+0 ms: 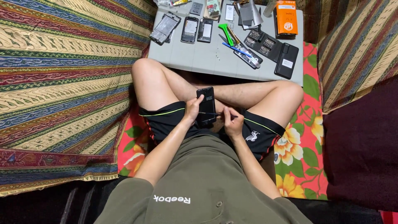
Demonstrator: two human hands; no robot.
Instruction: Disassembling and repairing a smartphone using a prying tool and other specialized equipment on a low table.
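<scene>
Striped woven cloth [62, 83] in red, gold and blue covers the floor around us, and a floral mat [298, 153] in orange and green lies under our crossed legs. Ahead stands a low grey table [199, 58], smooth and flat.

We hold a phone [206, 105] in our lap, between the bare knees: a thin black slab, rectangular, with dull dark insides showing. Its long axis runs away from us, the top end pointing toward the table and tilted a little right. Our left hand [192, 110] grips its left edge, fingers curled shut on it, thumb on the face, forearm rising from the olive shirt. Our right hand [233, 122] is bent at the wrist, its fingers pinched together on a slim tool [209, 113] (a screwdriver, we think, though it is too thin to tell) that lies crosswise, its tip touching the phone's lower part.

On the table lie three more opened phones [190, 30] side by side, long axes pointing away, a green pry tool [226, 33], a blue-handled driver [240, 50], a black bit case [261, 43] laid open, a glossy black phone back [287, 61] and an orange box [287, 17].
</scene>
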